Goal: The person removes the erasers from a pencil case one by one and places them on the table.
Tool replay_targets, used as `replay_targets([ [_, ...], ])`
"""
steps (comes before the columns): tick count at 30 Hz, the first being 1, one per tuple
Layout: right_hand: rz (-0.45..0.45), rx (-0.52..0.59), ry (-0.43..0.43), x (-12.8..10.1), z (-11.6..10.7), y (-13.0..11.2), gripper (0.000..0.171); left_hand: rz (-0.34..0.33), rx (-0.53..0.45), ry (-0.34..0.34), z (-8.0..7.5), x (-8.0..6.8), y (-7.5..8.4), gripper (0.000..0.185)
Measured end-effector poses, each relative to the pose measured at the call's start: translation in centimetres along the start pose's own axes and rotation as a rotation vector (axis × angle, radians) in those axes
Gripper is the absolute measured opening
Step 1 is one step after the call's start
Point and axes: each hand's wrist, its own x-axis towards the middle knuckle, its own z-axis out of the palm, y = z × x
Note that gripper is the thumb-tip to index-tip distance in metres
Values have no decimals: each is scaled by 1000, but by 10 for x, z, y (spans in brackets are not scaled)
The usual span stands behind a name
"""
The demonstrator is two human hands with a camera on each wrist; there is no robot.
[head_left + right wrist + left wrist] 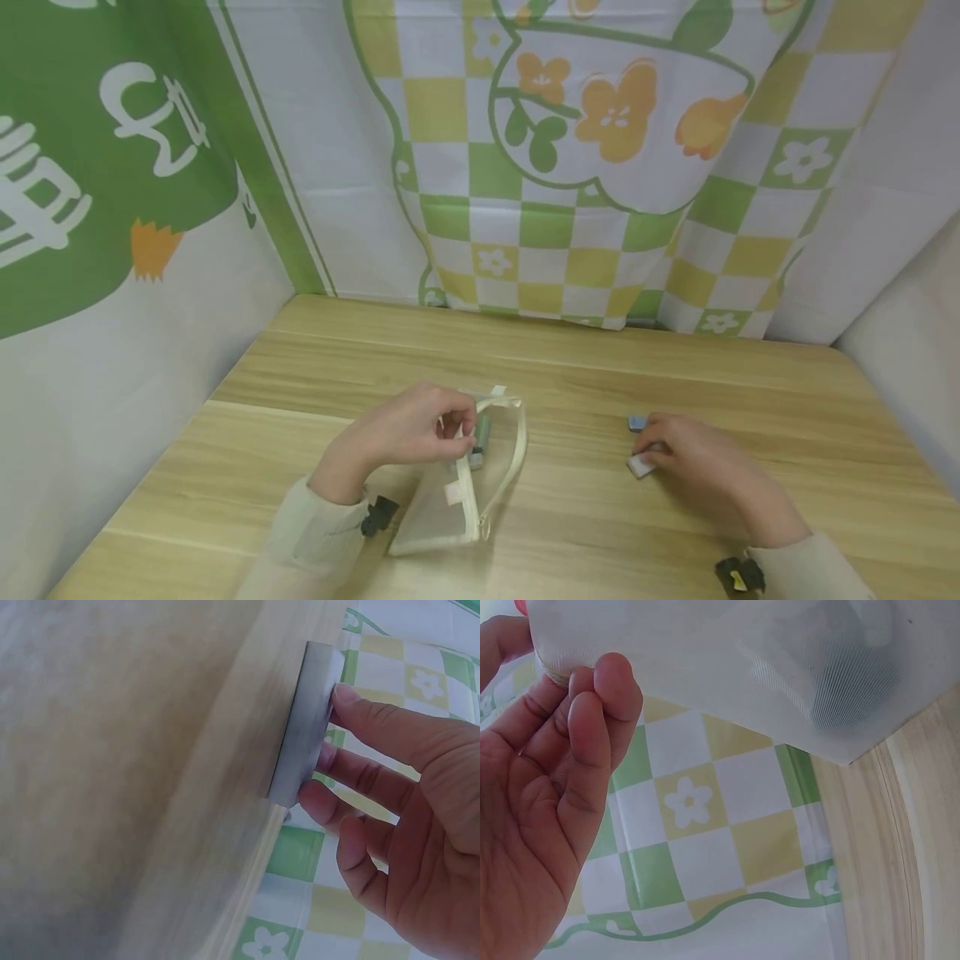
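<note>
My left hand (420, 425) pinches the cream zip edge of a see-through mesh pouch (431, 525), whose mouth stands open on the wooden table. Through the mesh show a green item (482, 432) and a smaller grey-white one; their kind is unclear. In the left wrist view, fingertips (592, 727) hold the pouch's edge, and a dark shape shows blurred through the mesh. Over to the right, my right hand (686, 450) pinches a light grey rectangular block (304, 724) between thumb and fingers, at the tabletop. Just beyond that hand lies a small blue block (637, 423), partly covered by the fingers.
The wooden table (585, 542) runs back to a hanging cloth (540, 225) with green and yellow checks. More printed cloth (150, 275) stands along the left side. Dark camera mounts (379, 516) sit at both wrists.
</note>
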Motion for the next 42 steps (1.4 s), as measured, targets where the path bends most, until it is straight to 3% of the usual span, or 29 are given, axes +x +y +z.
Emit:
replay_targets([
  [18, 9, -27, 2, 2, 1, -4, 10, 1, -4, 5, -2, -1, 1, 9],
  [24, -27, -39, 27, 7, 2, -3, 10, -10, -1, -1, -3, -1, 2, 7],
  [42, -110, -91, 115, 33, -3, -32, 11, -17, -8, -24, -2, 1, 2, 7],
])
